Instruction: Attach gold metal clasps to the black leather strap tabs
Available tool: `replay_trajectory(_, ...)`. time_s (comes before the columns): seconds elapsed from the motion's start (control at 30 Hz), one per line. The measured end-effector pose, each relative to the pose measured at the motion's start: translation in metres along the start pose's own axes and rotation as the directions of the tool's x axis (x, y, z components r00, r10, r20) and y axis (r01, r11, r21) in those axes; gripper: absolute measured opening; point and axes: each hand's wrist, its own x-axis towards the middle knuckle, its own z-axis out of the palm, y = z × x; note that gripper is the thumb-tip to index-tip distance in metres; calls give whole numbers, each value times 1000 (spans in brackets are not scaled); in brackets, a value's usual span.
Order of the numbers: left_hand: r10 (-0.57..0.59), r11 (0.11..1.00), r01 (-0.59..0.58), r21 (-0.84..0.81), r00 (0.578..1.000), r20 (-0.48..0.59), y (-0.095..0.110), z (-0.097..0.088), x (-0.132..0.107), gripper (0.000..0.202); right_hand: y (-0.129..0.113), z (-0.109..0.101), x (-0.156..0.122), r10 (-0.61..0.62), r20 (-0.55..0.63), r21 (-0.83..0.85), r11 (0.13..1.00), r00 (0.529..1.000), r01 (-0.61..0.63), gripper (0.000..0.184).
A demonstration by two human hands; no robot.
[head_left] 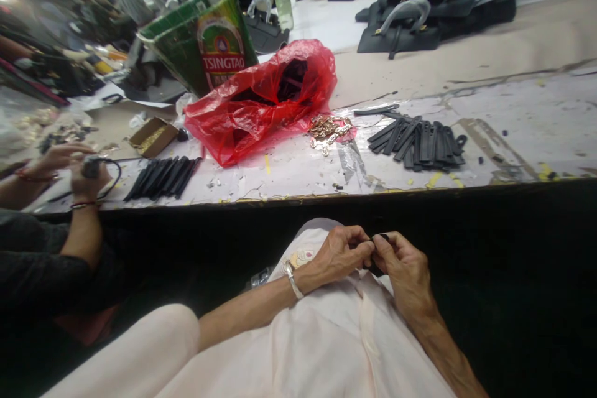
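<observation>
Black strip (381, 237) is pinched between the fingertips of both hands, above the person's lap and just below the table edge. Only a short end shows. It lies roughly level, running crosswise in front of the person with its tip toward the right, and the fingers hide the rest of its long axis, so its full length cannot be told.

The left hand (342, 255) and right hand (405, 267) are curled and brought together, clamped on the strip. A silver bangle (293, 281) circles the left wrist, and a pale pink garment (321, 329) covers the lap below.

Across the gap, a scarred white workbench (522, 112) carries a fanned pile of black straps (417, 144) and, to its left, gold-coloured metal fittings (329, 134) touching a red plastic bag (261, 106). A second bundle of black straps (163, 177) lies further left, and a green Tsingtao carton (200, 40) stands behind the bag. Black handbags (410, 28) sit beyond. At the left, a co-worker's hands (69, 171) hold a small dark part with a cord (109, 183).
</observation>
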Motion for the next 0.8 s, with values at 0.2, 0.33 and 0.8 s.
replay_trajectory(0.2,-37,992,46,-119,996,79,-4,3,3,37,-2,-2,-4,-7,-20,1,1000,1000,7,37)
replay_trajectory(0.33,-84,984,106,-145,985,153,-12,-3,5,43,0,2,-2,109,54,197,973,993,-117,44)
replay_trajectory(0.8,-40,996,41,76,999,-19,-2,-4,1,33,-1,5,1,111,-54,123,987,992,-104,49)
